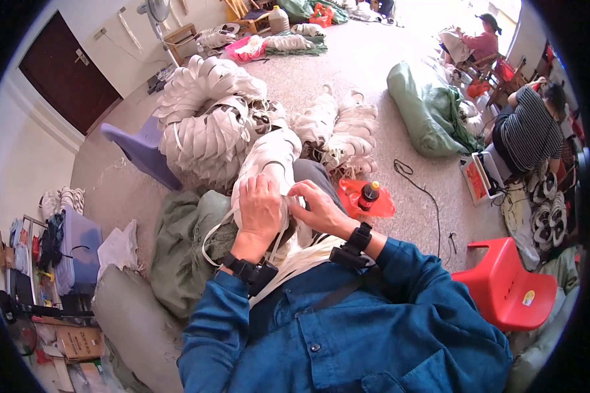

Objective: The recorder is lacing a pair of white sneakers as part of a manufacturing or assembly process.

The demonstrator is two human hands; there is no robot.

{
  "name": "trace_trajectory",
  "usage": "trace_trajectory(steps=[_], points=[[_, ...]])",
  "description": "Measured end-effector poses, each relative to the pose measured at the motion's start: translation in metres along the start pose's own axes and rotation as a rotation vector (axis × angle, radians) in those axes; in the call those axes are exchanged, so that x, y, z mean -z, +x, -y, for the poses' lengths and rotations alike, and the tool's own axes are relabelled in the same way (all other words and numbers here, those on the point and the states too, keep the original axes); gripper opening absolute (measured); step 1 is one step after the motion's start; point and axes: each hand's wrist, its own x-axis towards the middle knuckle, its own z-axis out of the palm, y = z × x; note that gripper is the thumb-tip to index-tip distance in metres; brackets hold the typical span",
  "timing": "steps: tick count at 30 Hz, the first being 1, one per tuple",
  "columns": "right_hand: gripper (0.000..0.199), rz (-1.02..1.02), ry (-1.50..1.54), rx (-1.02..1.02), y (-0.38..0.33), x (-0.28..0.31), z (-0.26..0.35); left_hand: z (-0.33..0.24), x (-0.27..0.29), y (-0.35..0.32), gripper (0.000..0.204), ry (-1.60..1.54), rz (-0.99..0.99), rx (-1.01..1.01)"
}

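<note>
A long stack of white, overlapping shoe uppers (269, 157) lies over my lap and points away from me. My left hand (259, 208) grips its near end from above, fingers close together across the white material. Just to the right, my right hand (322, 211) has its fingers bent and pinched in at the same end; what lies between them is too small to make out. A thin white strap (208, 243) loops out on the left of the stack. More pale laces (301, 261) run in a loose bunch across my lap, below both hands.
Big coiled stacks of white uppers (203, 141) rise ahead, beside a purple chair (141, 150). A dark bottle (370, 194) stands on a red plastic bag (390, 204). At right are a black cord (429, 196), a red chair (508, 288) and a person in stripes (531, 131).
</note>
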Motion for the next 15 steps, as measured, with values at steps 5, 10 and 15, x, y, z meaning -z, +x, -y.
trace_trajectory(steps=[5,10,15], points=[[0.024,0.005,0.016,-0.015,0.000,0.001,-0.002,0.021,0.003,-0.023,0.031,-0.088,-0.066,-0.090],[0.023,0.026,-0.015,-0.031,0.003,0.004,-0.001,0.033,0.017,-0.052,0.031,-0.285,-0.015,0.065],[0.030,-0.085,-0.242,0.352,0.025,-0.007,0.038,-0.001,0.050,-0.051,0.033,-0.323,-0.014,0.023]])
